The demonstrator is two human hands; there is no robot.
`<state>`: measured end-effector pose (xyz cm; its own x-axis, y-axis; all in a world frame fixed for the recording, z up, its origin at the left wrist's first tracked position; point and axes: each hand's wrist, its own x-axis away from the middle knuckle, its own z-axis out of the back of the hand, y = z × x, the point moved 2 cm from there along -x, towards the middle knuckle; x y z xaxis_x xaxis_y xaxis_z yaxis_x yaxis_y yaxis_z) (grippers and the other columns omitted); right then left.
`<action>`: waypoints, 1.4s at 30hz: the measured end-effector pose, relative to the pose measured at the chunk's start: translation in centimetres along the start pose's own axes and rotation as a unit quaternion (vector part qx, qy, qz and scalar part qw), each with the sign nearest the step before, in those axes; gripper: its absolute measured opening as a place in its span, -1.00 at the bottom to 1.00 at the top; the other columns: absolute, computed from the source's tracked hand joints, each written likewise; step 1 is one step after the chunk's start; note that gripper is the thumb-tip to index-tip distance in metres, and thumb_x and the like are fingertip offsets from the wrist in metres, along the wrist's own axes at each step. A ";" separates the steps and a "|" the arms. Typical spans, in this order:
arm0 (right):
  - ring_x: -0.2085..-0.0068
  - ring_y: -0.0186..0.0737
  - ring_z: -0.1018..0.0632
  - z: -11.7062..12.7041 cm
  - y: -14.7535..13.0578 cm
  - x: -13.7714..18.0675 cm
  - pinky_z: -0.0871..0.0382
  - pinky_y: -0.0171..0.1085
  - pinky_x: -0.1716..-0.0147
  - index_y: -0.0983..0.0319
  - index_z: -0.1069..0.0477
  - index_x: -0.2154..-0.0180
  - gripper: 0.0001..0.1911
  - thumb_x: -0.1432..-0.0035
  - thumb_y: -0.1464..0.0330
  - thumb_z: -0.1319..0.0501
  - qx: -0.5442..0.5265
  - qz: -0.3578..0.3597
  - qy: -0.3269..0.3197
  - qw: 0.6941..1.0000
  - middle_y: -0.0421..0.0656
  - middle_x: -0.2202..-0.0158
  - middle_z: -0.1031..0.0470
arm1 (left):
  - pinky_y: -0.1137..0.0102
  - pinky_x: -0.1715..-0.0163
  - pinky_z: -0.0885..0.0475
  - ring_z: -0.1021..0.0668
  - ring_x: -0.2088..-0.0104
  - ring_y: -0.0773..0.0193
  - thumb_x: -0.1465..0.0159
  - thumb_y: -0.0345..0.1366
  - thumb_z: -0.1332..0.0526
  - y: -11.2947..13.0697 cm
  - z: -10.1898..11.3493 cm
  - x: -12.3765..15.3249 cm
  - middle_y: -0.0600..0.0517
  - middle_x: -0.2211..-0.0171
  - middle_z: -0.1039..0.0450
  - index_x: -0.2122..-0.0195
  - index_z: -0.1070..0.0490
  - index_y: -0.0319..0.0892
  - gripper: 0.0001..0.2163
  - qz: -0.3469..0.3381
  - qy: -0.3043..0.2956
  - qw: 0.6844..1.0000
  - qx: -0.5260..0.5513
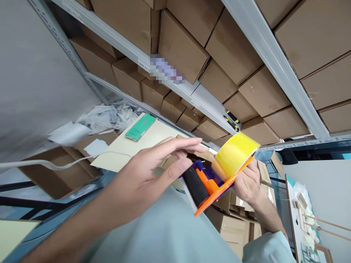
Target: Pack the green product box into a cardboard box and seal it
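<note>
A tape dispenser (201,182) with an orange side plate, a black roller and a toothed metal edge is tilted in front of my body. On it sits a wide roll of yellow tape (236,155). My right hand (248,182) is wrapped around the dispenser's far side, most of its fingers hidden behind the orange plate. My left hand (159,164) is beside the roller end, fingers stretched out and thumb apart, with nothing visible in it. The thumb tip is close to the roller; I cannot tell whether it touches.
A green box (140,126) lies on the pale tabletop (115,155). Shelves of cardboard boxes (233,69) rise ahead, with yellow-and-black cutters (231,118) on one ledge. An open carton (59,170) stands at left, crossed by a white cable (52,166). More cartons (231,226) are stacked at lower right.
</note>
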<state>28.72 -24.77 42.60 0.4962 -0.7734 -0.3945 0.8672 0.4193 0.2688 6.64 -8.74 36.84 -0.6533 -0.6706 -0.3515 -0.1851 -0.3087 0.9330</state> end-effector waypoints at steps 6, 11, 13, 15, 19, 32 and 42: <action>0.49 -0.24 -0.17 0.1 -0.1 -0.2 -0.11 -0.19 0.32 0.13 -0.20 0.45 -0.55 -0.53 0.59 -0.08 0.025 0.001 -0.016 1.000 -0.31 0.54 -0.23 | 0.25 -0.03 -0.68 -0.75 0.05 0.04 -0.53 0.11 -0.23 0.4 -0.8 -2.2 -0.07 0.13 -0.74 -0.22 -0.63 -0.08 -0.54 0.196 -0.120 0.955 0.185; 0.47 -0.23 -0.21 -0.1 0.0 -0.2 -0.12 -0.19 0.30 0.14 -0.22 0.46 -0.55 -0.51 0.59 -0.13 0.018 0.010 -0.025 0.999 -0.30 0.51 -0.26 | 0.18 -0.10 -0.64 -0.71 0.08 0.04 -0.48 0.11 -0.31 0.5 -1.0 -3.1 -0.07 0.20 -0.70 -0.23 -0.62 -0.11 -0.52 0.212 -0.185 0.932 0.228; 0.47 -0.23 -0.22 -0.1 0.0 -0.2 -0.12 -0.20 0.30 0.13 -0.22 0.45 -0.55 -0.51 0.60 -0.12 0.015 0.012 -0.019 1.000 -0.30 0.51 -0.26 | 0.16 -0.09 -0.64 -0.71 0.07 0.03 -0.46 0.12 -0.32 0.5 -1.1 -3.3 -0.08 0.20 -0.69 -0.24 -0.61 -0.12 -0.50 0.220 -0.183 0.926 0.246; 0.47 -0.24 -0.22 -0.1 0.0 -0.2 -0.11 -0.21 0.31 0.13 -0.21 0.45 -0.55 -0.52 0.59 -0.09 0.014 0.009 -0.015 1.000 -0.30 0.52 -0.25 | 0.15 -0.08 -0.65 -0.70 0.08 0.03 -0.43 0.13 -0.34 0.4 -1.2 -3.4 -0.08 0.20 -0.68 -0.27 -0.59 -0.12 -0.46 0.227 -0.174 0.923 0.258; 0.46 -0.25 -0.21 0.1 -0.2 -0.3 -0.08 -0.21 0.31 0.13 -0.20 0.43 -0.56 -0.52 0.60 -0.08 0.010 0.006 -0.013 1.000 -0.30 0.52 -0.26 | 0.13 -0.07 -0.65 -0.70 0.12 0.03 -0.37 0.12 -0.41 0.2 -1.4 -3.5 -0.06 0.23 -0.68 -0.28 -0.58 -0.11 -0.42 0.234 -0.179 0.917 0.268; 0.48 -0.25 -0.24 0.4 -0.4 0.8 -0.10 -0.20 0.32 0.12 -0.21 0.39 -0.63 -0.45 0.61 -0.11 0.013 -0.017 -0.011 1.000 -0.31 0.53 -0.30 | 0.14 -0.13 -0.63 -0.71 0.08 0.05 -0.36 0.04 -0.44 0.9 -1.4 -3.2 -0.03 0.22 -0.67 -0.26 -0.60 -0.09 -0.48 0.230 -0.194 0.913 0.276; 0.50 -0.26 -0.28 0.7 -0.3 1.3 -0.11 -0.20 0.34 0.12 -0.22 0.38 -0.65 -0.44 0.59 -0.11 0.018 -0.018 -0.010 1.000 -0.31 0.54 -0.34 | 0.17 -0.01 -0.62 -0.67 0.15 0.09 -0.41 0.05 -0.41 0.2 -1.8 -3.3 -0.07 0.24 -0.65 -0.26 -0.61 -0.12 -0.50 0.216 -0.214 0.896 0.324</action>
<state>29.09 -26.18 42.62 0.4640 -0.7966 -0.3875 0.8819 0.3742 0.2868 10.07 -7.81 38.09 -0.9628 -0.2698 -0.0138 -0.1432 0.4664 0.8729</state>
